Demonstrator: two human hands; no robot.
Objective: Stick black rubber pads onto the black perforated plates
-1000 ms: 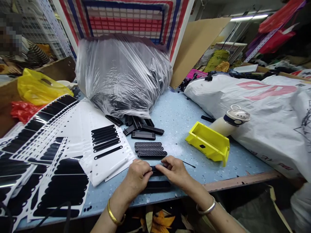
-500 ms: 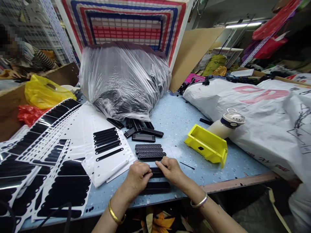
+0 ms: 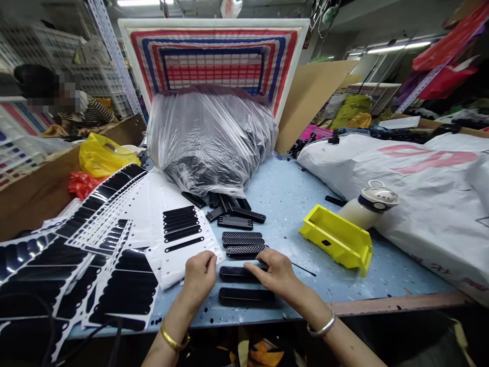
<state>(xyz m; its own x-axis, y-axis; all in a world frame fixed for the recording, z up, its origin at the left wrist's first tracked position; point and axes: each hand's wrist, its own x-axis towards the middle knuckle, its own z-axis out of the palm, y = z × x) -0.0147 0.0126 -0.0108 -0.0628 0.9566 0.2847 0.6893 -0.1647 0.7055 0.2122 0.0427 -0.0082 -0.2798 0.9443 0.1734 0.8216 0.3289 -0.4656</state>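
Note:
My left hand [image 3: 200, 274] is closed, fingers curled under, over the table beside the lower right edge of a white sheet [image 3: 173, 267] bearing black strips. Nothing shows sticking out of it. My right hand [image 3: 278, 271] is at the right end of a smooth black plastic bar [image 3: 236, 274], thumb along its top and fingers curled behind. That end is hidden by the hand. Nearer the table edge lies a second smooth black bar [image 3: 244, 295]. Just beyond are several black bars with a mesh-patterned side [image 3: 243, 239], lying in a row.
A clear plastic bag [image 3: 214, 137] of black pieces stands at the back, with loose bars [image 3: 235, 223] before it. Black sticker sheets [image 3: 122, 285] cover the left. A yellow bin [image 3: 332, 239], a bottle [image 3: 369, 206], a thin black rod [image 3: 303, 269] and a white sack [image 3: 401, 173] are on the right.
My left hand has left the smooth black bar and moved left toward the white sheet. My right hand stays at the bar's right end. The camera view has tilted up and shifted left.

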